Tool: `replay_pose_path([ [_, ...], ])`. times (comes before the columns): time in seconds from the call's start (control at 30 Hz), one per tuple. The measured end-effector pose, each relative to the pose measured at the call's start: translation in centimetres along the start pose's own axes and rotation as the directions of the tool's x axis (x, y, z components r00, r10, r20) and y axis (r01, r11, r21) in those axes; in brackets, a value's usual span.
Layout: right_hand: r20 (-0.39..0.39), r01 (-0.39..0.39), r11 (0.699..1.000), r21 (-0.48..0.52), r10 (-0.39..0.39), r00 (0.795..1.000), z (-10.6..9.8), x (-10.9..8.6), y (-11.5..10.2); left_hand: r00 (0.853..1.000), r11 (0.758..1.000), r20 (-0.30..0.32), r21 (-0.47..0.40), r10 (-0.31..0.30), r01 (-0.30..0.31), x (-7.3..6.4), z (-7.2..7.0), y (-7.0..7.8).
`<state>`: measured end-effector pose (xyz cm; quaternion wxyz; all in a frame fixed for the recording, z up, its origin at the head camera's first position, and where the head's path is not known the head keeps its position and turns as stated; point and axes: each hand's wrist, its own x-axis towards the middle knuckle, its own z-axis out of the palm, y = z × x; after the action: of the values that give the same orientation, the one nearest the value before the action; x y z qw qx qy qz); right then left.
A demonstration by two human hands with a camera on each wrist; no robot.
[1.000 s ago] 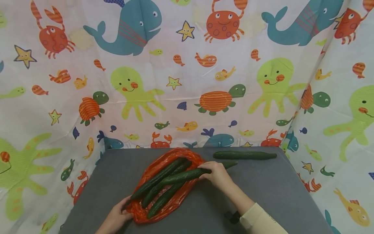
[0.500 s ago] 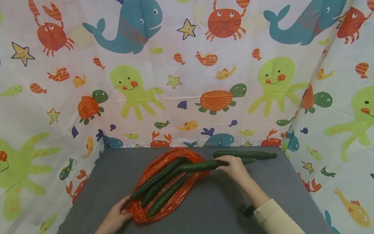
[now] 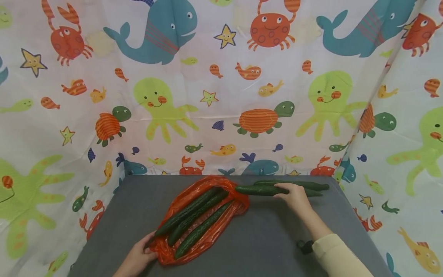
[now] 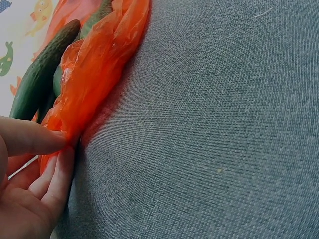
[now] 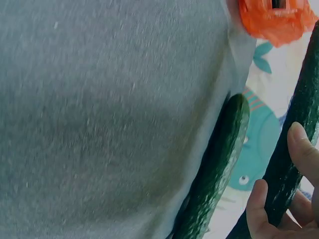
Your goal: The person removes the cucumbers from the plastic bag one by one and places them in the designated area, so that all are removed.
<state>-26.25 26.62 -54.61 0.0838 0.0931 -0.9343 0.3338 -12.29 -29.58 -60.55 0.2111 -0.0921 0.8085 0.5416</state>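
My right hand (image 3: 293,197) grips a long dark green cucumber (image 3: 256,190) around its middle, above the grey table to the right of an orange plastic bag (image 3: 238,209). In the right wrist view, thumb and fingers wrap this cucumber (image 5: 304,99), and a second cucumber (image 5: 219,164) lies on the table beside it. At the bag's near left end, my left hand (image 3: 139,252) pinches the plastic. The left wrist view shows thumb and fingers closed on the gathered orange bag (image 4: 94,74). Several cucumbers (image 3: 199,232) lie side by side on the spread bag.
One cucumber (image 3: 316,186) lies along the far right edge of the grey table (image 3: 277,238). A curtain (image 3: 221,107) printed with sea animals hangs behind the table and at both sides. A small black object (image 3: 305,247) shows by the right wrist.
My right hand has carried the cucumber rightwards from over the bag, off the others, towards the one at the far edge. The left hand has stayed at the bag's near end.
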Motion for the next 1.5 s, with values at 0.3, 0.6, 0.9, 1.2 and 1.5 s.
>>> replay_pose_path([
  [0.3, 0.043, -0.071, 0.997, -0.006, 0.071, 0.997, -0.6, 1.0, 2.6, 1.0, 1.0, -0.002, 0.017, -0.02, 0.02, 0.3, 0.0, 0.0],
  [0.6, 0.061, -0.081, 0.994, -0.073, 0.086, 0.994, -0.3, 2.1, 5.2, 0.999, 0.999, -0.022, 0.033, -0.032, 0.033, 0.3, 0.2, 0.0],
  [0.9, 0.091, -0.092, 0.991, -0.098, 0.101, 0.991, -0.3, 2.1, 7.7, 1.0, 1.0, -0.011, 0.03, -0.006, 0.006, 0.0, 0.2, 0.2],
  [1.2, 0.091, -0.056, 0.987, -0.149, 0.07, 0.993, 0.1, 1.9, 8.6, 1.0, 1.0, 0.014, 0.017, 0.011, -0.012, 0.0, 0.1, 0.0],
  [1.5, 0.005, -0.048, 0.981, -0.188, 0.049, 0.999, 0.7, 1.3, 8.6, 0.999, 1.0, 0.031, 0.002, 0.027, -0.027, -0.1, 0.1, 0.1],
])
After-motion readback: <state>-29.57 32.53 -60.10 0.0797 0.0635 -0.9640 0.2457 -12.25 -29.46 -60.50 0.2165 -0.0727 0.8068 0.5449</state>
